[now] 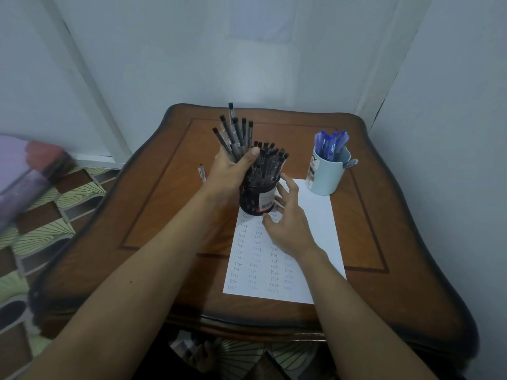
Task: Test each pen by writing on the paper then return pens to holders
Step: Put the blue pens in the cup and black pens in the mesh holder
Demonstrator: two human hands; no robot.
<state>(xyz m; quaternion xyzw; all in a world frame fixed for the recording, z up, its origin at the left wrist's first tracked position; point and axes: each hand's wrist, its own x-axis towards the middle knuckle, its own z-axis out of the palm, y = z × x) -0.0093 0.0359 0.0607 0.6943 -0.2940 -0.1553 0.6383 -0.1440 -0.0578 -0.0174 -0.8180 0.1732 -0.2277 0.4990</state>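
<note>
Pens (233, 136) near-upright, caps seemingly up, left hand (231, 171) grip.

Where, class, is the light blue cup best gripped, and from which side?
I'd grip the light blue cup round its lower wall, fingers from the near side: it stands upright, blue pens fill its mouth, and a clipped pen hangs off the right rim.

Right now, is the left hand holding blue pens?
No, the left hand grips a bundle of black pens; the blue pens stand in the light blue cup.
</note>
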